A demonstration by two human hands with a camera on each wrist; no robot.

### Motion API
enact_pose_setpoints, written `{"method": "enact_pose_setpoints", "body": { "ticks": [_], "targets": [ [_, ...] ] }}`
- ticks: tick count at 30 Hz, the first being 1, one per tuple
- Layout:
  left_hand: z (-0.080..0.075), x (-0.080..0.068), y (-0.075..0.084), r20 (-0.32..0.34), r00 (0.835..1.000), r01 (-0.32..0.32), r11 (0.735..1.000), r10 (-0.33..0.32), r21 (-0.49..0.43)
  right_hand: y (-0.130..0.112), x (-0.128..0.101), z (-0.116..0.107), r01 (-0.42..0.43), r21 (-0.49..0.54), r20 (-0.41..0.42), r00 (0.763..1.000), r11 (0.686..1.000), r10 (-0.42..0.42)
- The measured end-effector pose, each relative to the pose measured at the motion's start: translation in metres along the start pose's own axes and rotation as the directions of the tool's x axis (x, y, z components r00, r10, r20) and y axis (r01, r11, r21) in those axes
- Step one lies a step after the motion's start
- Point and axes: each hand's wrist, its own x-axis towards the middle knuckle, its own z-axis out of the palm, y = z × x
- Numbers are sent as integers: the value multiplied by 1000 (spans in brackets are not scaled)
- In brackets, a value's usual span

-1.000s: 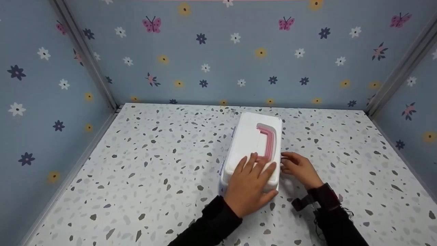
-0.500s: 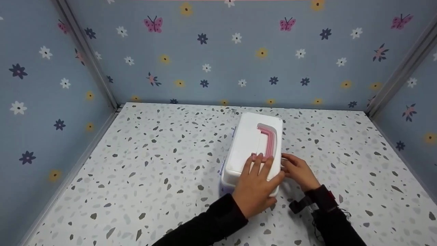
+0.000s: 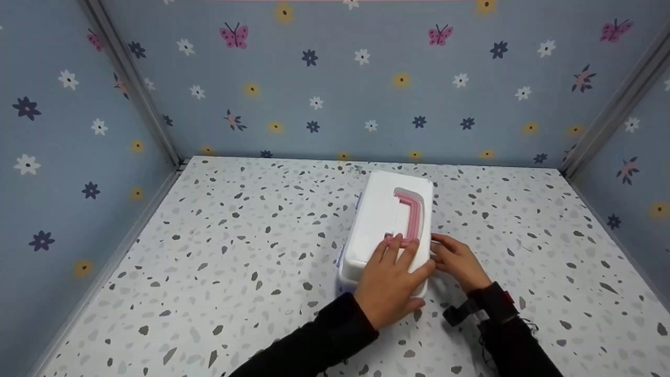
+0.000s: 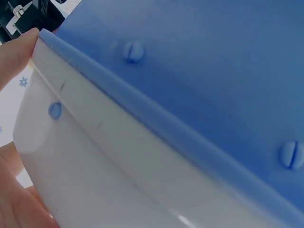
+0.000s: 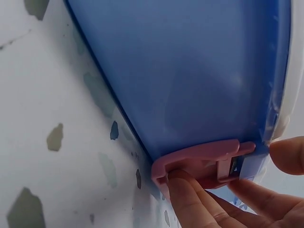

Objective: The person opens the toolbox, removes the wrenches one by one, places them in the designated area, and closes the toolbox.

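Note:
A storage box with a white lid (image 3: 381, 214) and a blue body (image 5: 180, 61) stands on the table, its long side running away from me. A pink handle (image 3: 414, 220) is recessed in the lid. My left hand (image 3: 391, 288) rests on the lid's near end, fingers extended onto the handle's near end; its thumb (image 4: 18, 53) touches the rim in the left wrist view. At the box's right side, my right hand (image 3: 460, 262) has its fingers curled at a pink latch (image 5: 202, 153). In the right wrist view, its thumb (image 5: 289, 154) lies by the lid's edge.
The speckled white table (image 3: 220, 251) extends around the box. Blue flowered panels rise behind and at both sides, joined by metal corner posts (image 3: 131, 84). A dark camera mount (image 3: 460, 314) sticks out from my right wrist.
My left hand has shifted slightly right along the lid's near end, toward the right hand. The right hand stays at the latch side, and the box keeps its place.

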Motion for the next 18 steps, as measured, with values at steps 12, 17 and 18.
{"method": "enact_pose_setpoints", "body": {
  "ticks": [12, 17, 18],
  "targets": [
    [-12, 2, -9, -167, 986, 14, 1000, -17, -18, 1, 0, 1, 36, 56, 39, 999, 998, -38],
    [-23, 0, -17, -217, 974, 52, 997, -62, -53, 0, -2, 2, 56, 66, 41, 997, 996, -59],
    [-24, 0, -19, -228, 971, 60, 996, -72, -59, 0, -3, 2, 60, 67, 39, 997, 996, -63]
  ]
}}
